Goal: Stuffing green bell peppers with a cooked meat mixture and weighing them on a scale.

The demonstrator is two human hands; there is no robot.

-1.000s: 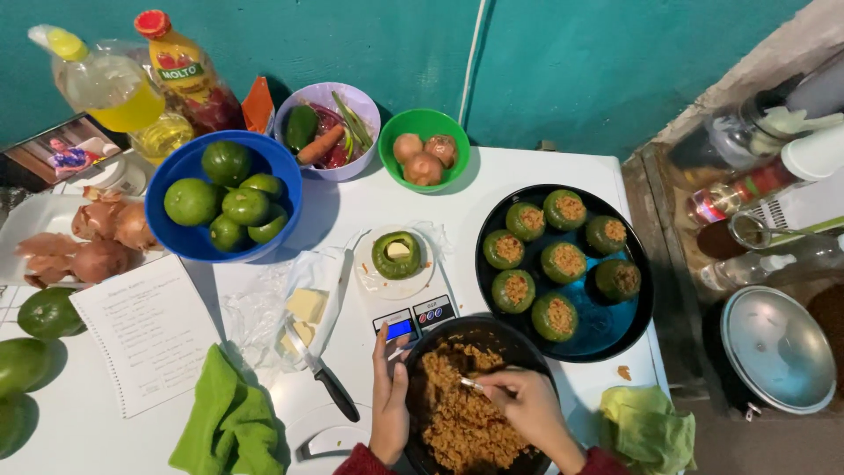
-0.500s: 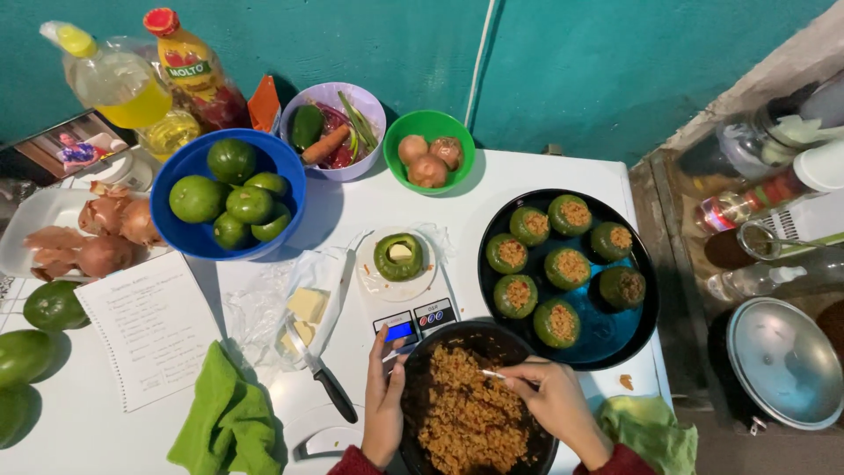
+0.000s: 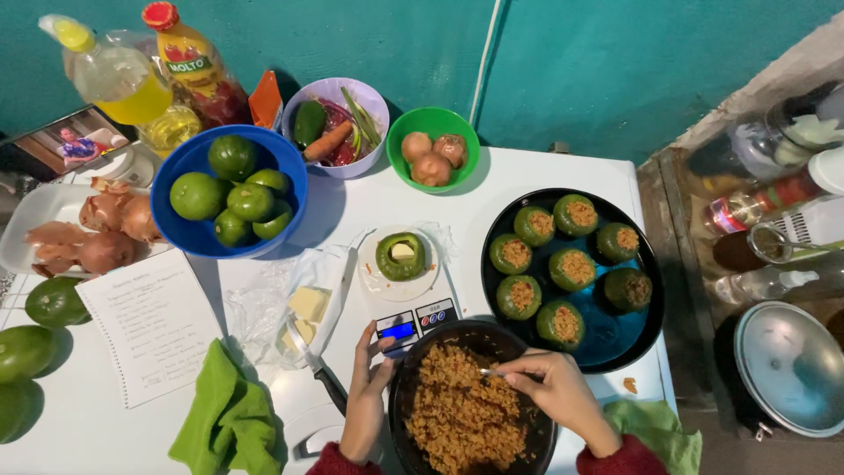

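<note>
With my left hand point(image 3: 367, 396) clasping the black pan point(image 3: 413, 440) at its nine-o'clock rim and my right hand point(image 3: 554, 396) pinching a spoon point(image 3: 492, 373) in the rice filling point(image 3: 462, 413), an overloaded scoop could spill toward the hollowed pepper point(image 3: 401, 256) at twelve o'clock on the scale point(image 3: 413, 312).

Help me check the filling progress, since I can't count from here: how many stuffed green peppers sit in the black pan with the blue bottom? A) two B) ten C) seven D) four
C: seven stuffed peppers lie in the black pan, each showing rice filling on top, while an eighth hollowed pepper sits apart on the kitchen scale.
</note>
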